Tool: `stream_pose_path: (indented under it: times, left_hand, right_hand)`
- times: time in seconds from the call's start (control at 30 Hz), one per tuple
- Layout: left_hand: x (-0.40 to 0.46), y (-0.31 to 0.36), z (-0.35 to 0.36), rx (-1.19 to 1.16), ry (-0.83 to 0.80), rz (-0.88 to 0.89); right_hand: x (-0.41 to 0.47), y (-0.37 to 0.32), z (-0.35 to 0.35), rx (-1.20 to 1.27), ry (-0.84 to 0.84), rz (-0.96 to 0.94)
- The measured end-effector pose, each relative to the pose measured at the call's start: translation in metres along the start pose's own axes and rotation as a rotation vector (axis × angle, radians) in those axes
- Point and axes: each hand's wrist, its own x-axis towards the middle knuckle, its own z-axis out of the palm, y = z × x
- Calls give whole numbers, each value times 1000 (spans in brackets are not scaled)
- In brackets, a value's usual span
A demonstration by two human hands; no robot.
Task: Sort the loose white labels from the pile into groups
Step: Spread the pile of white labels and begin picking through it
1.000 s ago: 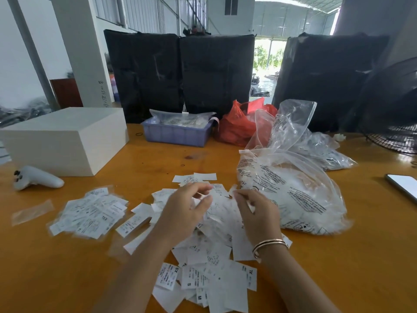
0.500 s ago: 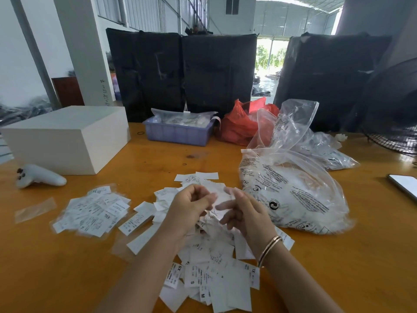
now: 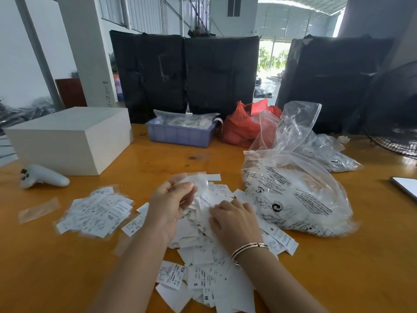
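A loose pile of white labels (image 3: 203,263) with printed size letters covers the orange table (image 3: 338,267) in front of me. A separate group of labels (image 3: 97,213) lies to the left. My left hand (image 3: 169,206) is raised over the pile and pinches a white label (image 3: 198,180) between thumb and fingers. My right hand (image 3: 234,220), with a bracelet on the wrist, rests palm down on the pile, its fingertips touching labels; I cannot see whether it grips one.
A clear plastic bag (image 3: 293,199) full of white labels lies right of the pile. Behind stand a white box (image 3: 67,141), a purple tray (image 3: 180,134), a red bag (image 3: 243,127) and black bundles. A white controller (image 3: 42,177) lies left, a phone (image 3: 406,186) right.
My right hand has dropped from in front of the left hand down onto the pile. My left hand has lifted slightly with a label pinched in it.
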Motion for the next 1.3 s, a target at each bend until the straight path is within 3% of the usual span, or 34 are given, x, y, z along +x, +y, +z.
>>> stream_pose_path:
  times: [0.2,0.5,0.7,0.83,1.0,1.1,1.3]
  left_hand:
    - [-4,1,4,-10,-21,-35]
    - [-7,0,6,-14,-7,-60]
    - [-8,-2,7,35,-11,-61]
    - [-10,-1,8,34,-23,-65]
    - [-12,1,10,19,-30,-65]
    - [-13,1,10,37,-23,-62]
    - [-16,5,11,-5,-95,-96]
  right_hand:
    - [-1,13,-8,122,83,86]
    - [-5,2,-3,-18,-27,-14]
    - [-6,-15,-5,-62,129,-34]
    - [-6,-12,-4,-5,50,25]
    - [-7,-20,-9,-130,89,-11]
    - [-9,-18,-6,-55,124,14]
    - [-8,-11,-6,340,137,49]
